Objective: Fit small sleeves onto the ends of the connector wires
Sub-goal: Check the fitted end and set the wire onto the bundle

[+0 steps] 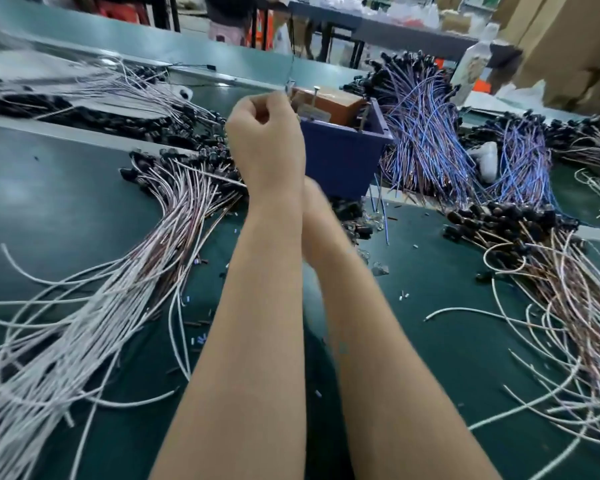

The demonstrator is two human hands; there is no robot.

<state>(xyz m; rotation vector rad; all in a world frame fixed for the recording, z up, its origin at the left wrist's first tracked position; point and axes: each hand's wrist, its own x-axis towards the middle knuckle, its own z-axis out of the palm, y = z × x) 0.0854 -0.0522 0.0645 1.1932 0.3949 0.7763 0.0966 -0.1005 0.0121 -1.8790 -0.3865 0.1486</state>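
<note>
2 hands raised over the green mat (49,188), in front of a blue box (343,161).
The left hand (264,133) is up at the box's near-left rim, fingers curled and tips drawn together; whether they grasp a wire or sleeve I cannot tell. The right hand (315,200) is mostly hidden behind the left wrist, so its grip is unreadable. White connector wires (174,216) lie heaped left of the arms, blue wires (426,133) right of the box. Tiny sleeves (404,295) lie scattered on the mat beside the forearms.
</note>
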